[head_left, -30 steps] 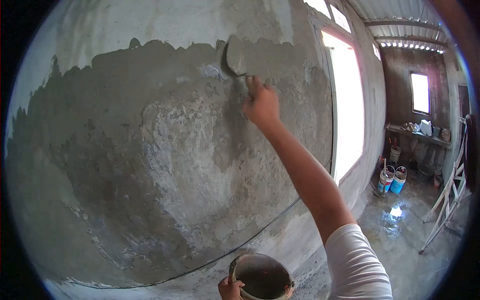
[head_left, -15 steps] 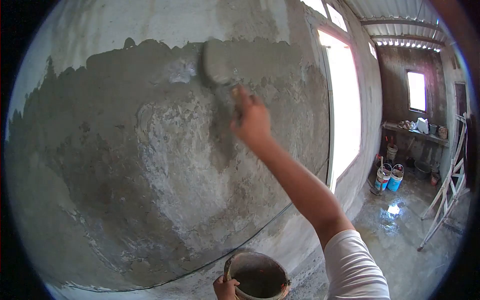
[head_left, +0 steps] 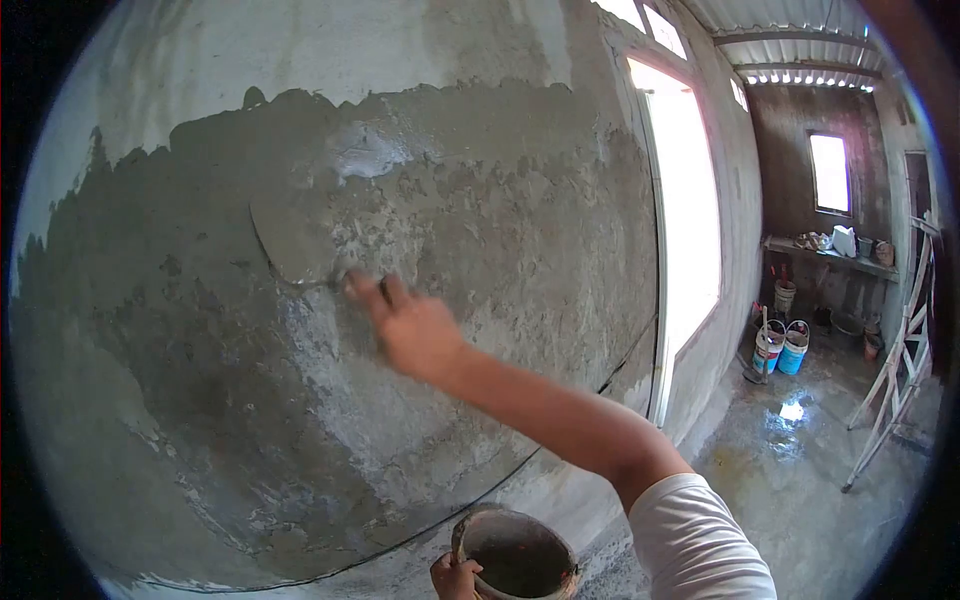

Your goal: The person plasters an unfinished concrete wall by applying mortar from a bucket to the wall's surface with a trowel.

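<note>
Trowel (head_left: 293, 243), just one, is lying against the wall (head_left: 530, 240) toward nine o'clock, blade pointing to ten, long axis running ten-to-four; our right hand (head_left: 415, 328) is gripping its handle, our left hand (head_left: 455, 578) is clasping one bucket (head_left: 548, 530) at six, and two pails (head_left: 793, 354) are standing toward three

Blue-and-white buckets (head_left: 793, 355), loaded shelf (head_left: 838, 262), ladder (head_left: 888, 364)

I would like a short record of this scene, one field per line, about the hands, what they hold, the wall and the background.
Right hand: holding a trowel, slightly blurred
Trowel: blade at the wall; exact contact unclear
Left hand: holding a bucket by its edge
Wall: patchy grey, paler along the top
Background: pails on the floor
</note>
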A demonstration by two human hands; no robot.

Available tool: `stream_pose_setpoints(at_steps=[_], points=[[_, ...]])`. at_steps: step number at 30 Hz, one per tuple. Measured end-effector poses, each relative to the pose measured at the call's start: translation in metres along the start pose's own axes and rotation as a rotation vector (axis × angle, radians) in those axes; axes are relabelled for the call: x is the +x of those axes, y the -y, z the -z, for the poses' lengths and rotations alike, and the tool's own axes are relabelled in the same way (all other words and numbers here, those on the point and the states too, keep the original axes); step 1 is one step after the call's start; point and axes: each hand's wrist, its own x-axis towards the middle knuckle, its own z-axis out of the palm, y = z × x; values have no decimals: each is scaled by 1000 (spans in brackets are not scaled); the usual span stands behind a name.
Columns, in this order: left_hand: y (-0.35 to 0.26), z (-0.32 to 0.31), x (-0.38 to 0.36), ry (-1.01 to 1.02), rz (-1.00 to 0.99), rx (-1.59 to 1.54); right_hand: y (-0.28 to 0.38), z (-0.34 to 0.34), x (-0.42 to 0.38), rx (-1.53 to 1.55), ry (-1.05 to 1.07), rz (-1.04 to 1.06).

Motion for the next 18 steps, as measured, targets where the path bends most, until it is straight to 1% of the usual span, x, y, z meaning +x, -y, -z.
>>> stream_pose_setpoints(at_steps=[1,2,3,4,6,7,9,10,12,14,16,18], points=[[-8,0,-1,1,1,0,-20,8,2,28,-29,-17],[-24,-2,-4,-80,130,71,-40,15,6,57,-60,-33],[-36,-2,-6,-161,257,143,-63,20,10,24,-115,-142],[-43,0,-10,-161,257,144,-84,26,14,-7,-170,-253],[-51,-1,-16,-142,219,112,-112,46,28,61,-267,-473],[-47,2,-24,-143,224,112,-118,42,34,62,-262,-475],[-38,5,-28,-60,42,-99,-130,31,49,-16,-297,-437],[-30,7,-26,-62,37,-100,-116,29,53,-14,-301,-435],[-16,6,-17,-29,-25,-130,-70,16,60,-11,-117,-393],[-17,3,-19,-30,-21,-106,-5,28,58,53,39,-255],[-14,-2,-16,-27,-21,-81,39,5,50,34,34,-47],[-3,-2,-10,26,-5,-8,67,8,37,132,98,21]])
